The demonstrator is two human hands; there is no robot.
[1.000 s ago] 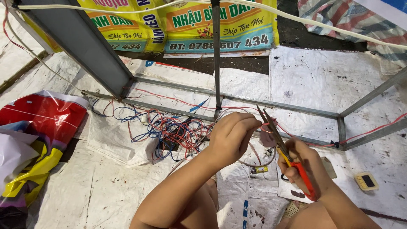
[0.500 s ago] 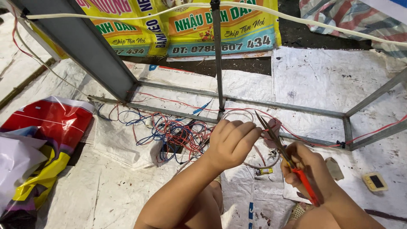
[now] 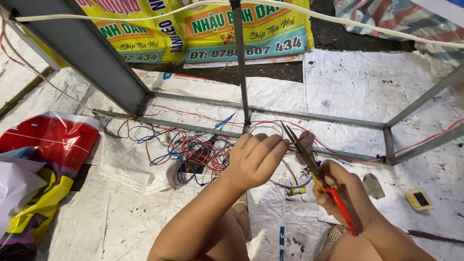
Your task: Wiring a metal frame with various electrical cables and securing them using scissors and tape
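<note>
A: What could be damaged here?

B: The thin red wire (image 3: 296,143) pinched in the left hand (image 3: 256,159) could be cut through rather than trimmed if the scissors (image 3: 309,162) are closed too far. A fingertip could also be nicked, since the blade tips lie just beside it. The wire tangle (image 3: 191,152) on the left could be dragged if the strand is pulled.

A: And how are the hands posed?

B: The left hand is curled, its fingers (image 3: 270,147) pressed together on the wire below the metal frame (image 3: 314,116). The right hand (image 3: 345,191) is wrapped round the red handles, the blades only slightly parted, pointing up and left.
</note>
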